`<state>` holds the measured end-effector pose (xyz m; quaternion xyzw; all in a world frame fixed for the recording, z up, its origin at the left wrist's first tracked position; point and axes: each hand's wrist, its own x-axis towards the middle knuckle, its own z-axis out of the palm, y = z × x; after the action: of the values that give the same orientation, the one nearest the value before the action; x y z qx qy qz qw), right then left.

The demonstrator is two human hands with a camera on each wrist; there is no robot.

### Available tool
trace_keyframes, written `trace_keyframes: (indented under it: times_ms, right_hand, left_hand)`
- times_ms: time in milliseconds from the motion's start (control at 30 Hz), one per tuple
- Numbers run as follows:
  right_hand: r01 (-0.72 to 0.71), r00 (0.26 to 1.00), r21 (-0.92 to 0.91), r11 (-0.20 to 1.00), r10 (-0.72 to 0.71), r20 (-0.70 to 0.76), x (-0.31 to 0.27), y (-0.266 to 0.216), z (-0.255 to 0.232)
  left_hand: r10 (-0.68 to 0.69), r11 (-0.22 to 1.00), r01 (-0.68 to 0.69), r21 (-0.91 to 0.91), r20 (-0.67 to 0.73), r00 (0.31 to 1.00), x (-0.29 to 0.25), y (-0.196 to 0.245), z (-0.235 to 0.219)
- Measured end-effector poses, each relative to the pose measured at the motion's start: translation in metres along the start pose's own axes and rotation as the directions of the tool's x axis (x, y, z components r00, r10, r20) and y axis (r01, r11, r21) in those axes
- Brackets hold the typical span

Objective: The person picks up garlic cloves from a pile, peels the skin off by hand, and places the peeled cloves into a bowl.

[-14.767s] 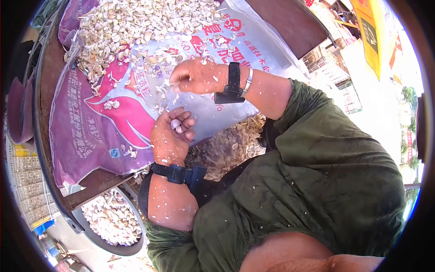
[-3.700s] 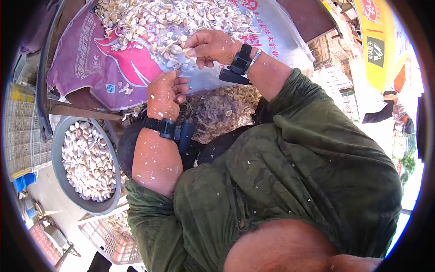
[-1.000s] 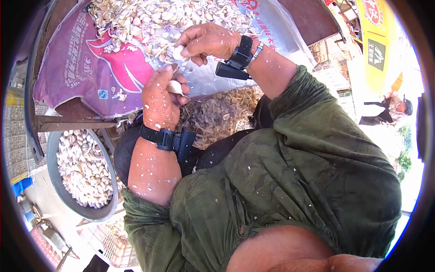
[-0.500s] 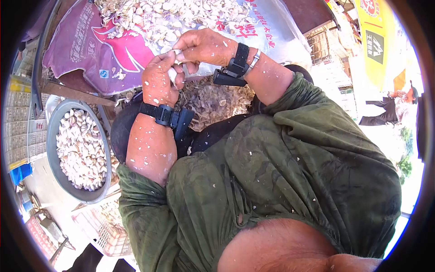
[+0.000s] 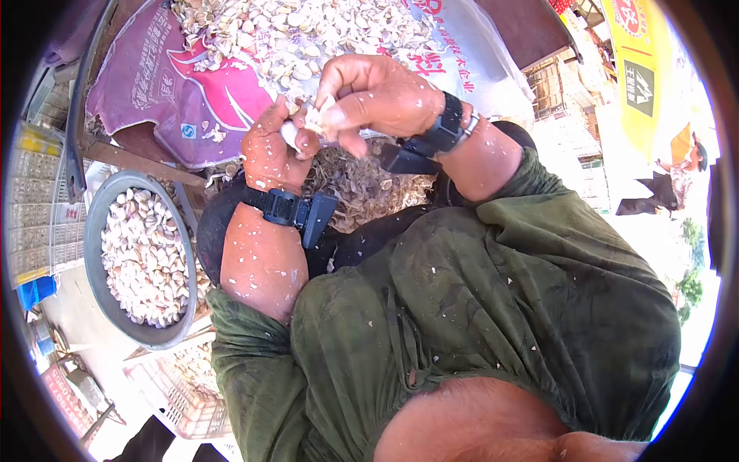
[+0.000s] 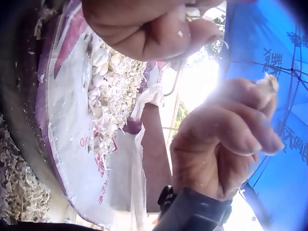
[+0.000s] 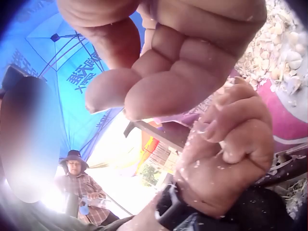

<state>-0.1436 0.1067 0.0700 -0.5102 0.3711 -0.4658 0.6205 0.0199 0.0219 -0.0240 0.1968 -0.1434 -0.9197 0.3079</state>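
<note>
In the head view my left hand (image 5: 269, 154) curls its fingers around a pale garlic clove (image 5: 289, 134), which shows between fingers and thumb. Just right of it, my right hand (image 5: 389, 96) pinches a whitish, ragged bit of garlic skin (image 5: 319, 117) between thumb and forefinger. The left wrist view shows that skin (image 6: 270, 84) at the right fingertips, apart from the left hand (image 6: 144, 29). Behind both hands, a heap of garlic cloves and skins (image 5: 269, 35) spreads over a purple and silver plastic sack (image 5: 154, 85).
A grey basin (image 5: 94, 254) of garlic cloves stands low at the left, beside a metal table edge (image 5: 73, 146). Loose skins (image 5: 369, 181) lie below the hands. A plastic crate (image 5: 165, 393) sits at the lower left. Another person (image 7: 86, 192) is in the background.
Half a second ago the fingertips of both hands met at the garlic; now the right hand has drawn away to the right with the skin. The left hand stays about where it was.
</note>
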Motion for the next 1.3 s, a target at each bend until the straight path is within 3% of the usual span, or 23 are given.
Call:
trace_keyframes:
  times_ms: [33,100,133,200,233,267,333,433,467,600,900,1000,1100,1167,1233,1267,1300]
  right_hand:
    - [0.009,0.993,0.113,0.994,-0.021,0.113,-0.005,-0.019,0.013]
    - [-0.01,0.976,0.168,0.986,-0.027,0.218,-0.018,-0.055,0.045]
    - [-0.002,0.933,0.266,0.964,-0.094,0.348,-0.022,-0.067,0.06]
    - [0.03,0.792,0.397,0.917,-0.264,0.551,-0.024,-0.079,0.076]
    - [0.143,0.711,0.391,0.909,-0.369,0.598,-0.022,-0.085,0.085]
    - [0.219,0.654,0.392,0.894,-0.432,0.621,-0.021,-0.091,0.089]
    - [0.3,0.613,0.386,0.872,-0.486,0.623,-0.02,-0.098,0.097]
    - [0.34,0.592,0.39,0.856,-0.517,0.618,-0.019,-0.1,0.1]
    - [0.35,0.589,0.396,0.849,-0.528,0.612,-0.018,-0.1,0.099]
    - [0.383,0.578,0.383,0.841,-0.541,0.611,-0.019,-0.102,0.1]
    - [0.446,0.594,0.358,0.82,-0.571,0.566,-0.015,-0.097,0.092]
    - [0.469,0.604,0.341,0.815,-0.578,0.549,-0.012,-0.096,0.087]
    - [0.485,0.629,0.325,0.812,-0.582,0.516,-0.009,-0.097,0.081]
    - [0.489,0.703,0.247,0.836,-0.546,0.456,-0.011,-0.093,0.07]
    - [0.43,0.844,0.058,0.901,-0.424,0.328,-0.013,-0.084,0.046]
    - [0.153,0.965,-0.155,0.976,-0.114,0.235,-0.019,-0.083,0.032]
    - [0.013,0.996,-0.238,0.971,0.008,0.088,-0.011,-0.075,0.024]
  left_hand:
    - [-0.009,0.999,0.011,-0.03,0.075,0.997,-0.001,0.0,0.003]
    - [0.014,0.972,-0.007,0.236,-0.029,0.999,0.009,-0.005,-0.019]
    - [-0.126,0.983,0.152,-0.098,0.231,0.965,0.0,0.005,-0.002]
    - [-0.08,0.995,0.088,-0.046,0.155,0.985,0.001,0.004,-0.001]
    - [-0.069,0.996,0.076,-0.043,0.133,0.989,0.0,0.005,0.0]
    - [-0.068,0.996,0.075,-0.042,0.139,0.988,0.001,0.005,-0.001]
    - [-0.164,0.985,0.172,-0.028,0.183,0.969,0.002,0.005,-0.003]
    - [-0.113,0.994,0.109,0.033,0.185,0.976,-0.005,0.004,0.007]
    - [-0.101,0.994,0.097,0.042,0.114,0.988,-0.008,0.003,0.013]
    - [-0.131,0.989,0.126,0.071,0.074,0.989,-0.009,0.003,0.017]
    - [-0.124,0.982,0.11,0.152,0.084,0.989,-0.01,0.001,0.018]
    - [-0.187,0.979,0.182,0.089,0.06,0.98,-0.013,-0.002,0.023]
    - [-0.219,0.964,0.198,0.177,0.109,0.97,-0.011,0.001,0.023]
    - [-0.235,0.966,0.213,0.146,0.156,0.959,-0.012,-0.001,0.022]
    - [-0.264,0.96,0.25,0.129,0.103,0.959,-0.013,0.001,0.029]
    - [-0.311,0.948,0.294,0.124,0.157,0.937,-0.01,0.002,0.027]
    - [-0.318,0.947,0.304,0.107,0.157,0.935,-0.012,0.003,0.03]
